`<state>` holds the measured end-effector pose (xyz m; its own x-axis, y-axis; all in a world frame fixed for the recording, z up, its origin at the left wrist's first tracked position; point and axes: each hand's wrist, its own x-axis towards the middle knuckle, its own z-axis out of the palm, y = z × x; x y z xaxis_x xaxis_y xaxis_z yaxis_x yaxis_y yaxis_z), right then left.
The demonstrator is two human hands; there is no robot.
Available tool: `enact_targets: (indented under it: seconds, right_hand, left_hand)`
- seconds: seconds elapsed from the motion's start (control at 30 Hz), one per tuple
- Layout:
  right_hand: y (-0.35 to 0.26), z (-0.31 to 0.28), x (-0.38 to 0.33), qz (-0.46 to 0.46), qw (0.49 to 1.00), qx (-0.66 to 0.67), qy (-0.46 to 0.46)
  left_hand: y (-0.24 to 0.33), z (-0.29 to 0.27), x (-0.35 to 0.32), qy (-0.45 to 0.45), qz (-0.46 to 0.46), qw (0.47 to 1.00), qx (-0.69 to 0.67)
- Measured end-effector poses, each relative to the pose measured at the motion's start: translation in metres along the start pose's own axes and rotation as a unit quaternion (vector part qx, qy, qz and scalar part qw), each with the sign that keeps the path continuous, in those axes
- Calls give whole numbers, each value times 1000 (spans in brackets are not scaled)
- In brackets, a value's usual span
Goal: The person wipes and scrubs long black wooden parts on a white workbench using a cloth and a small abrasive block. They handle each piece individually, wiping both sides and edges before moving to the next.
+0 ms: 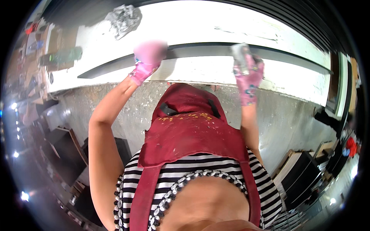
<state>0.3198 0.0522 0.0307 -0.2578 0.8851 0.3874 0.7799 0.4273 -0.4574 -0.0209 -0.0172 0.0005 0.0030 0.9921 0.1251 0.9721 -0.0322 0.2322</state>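
A long, thin dark strip (200, 49) lies lengthwise across the white table (200, 70). My left hand (149, 56), in a pink glove, is over the strip's left part; its fingers are blurred, so their grip on it does not show. Toward the strip's right part, my right hand (249, 73) wears a pink patterned glove. It is closed on a crumpled grey-white cloth (241, 57), held at the strip and somewhat smeared by motion. Whether the cloth presses on the strip is hard to make out.
A crumpled grey wad (124, 20) sits at the table's far left. Near the left end lies a greenish clear bottle (68, 56). Stacks of dark strips (293, 23) line the far right edge. Dark panels (300, 179) stand on the floor behind to the right.
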Motion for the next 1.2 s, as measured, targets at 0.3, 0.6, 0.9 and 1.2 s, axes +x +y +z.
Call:
enact_targets:
  seconds: [0.3, 0.6, 0.9, 1.2]
  right_hand:
    - [-86, 44, -4, -43, 988, 99, -112]
    - [-90, 32, 8, -78, 969, 199, -122]
    - [-90, 32, 58, -80, 970, 217, -80]
    - [-14, 104, 180, 201, 738, 441, -470]
  left_hand:
    - [-7, 7, 7, -2, 12, 1000, -7]
    - [-4, 5, 3, 58, 56, 996, 46]
    - [-15, 13, -6, 141, 102, 985, 8]
    - [4, 22, 3, -6, -10, 994, -112]
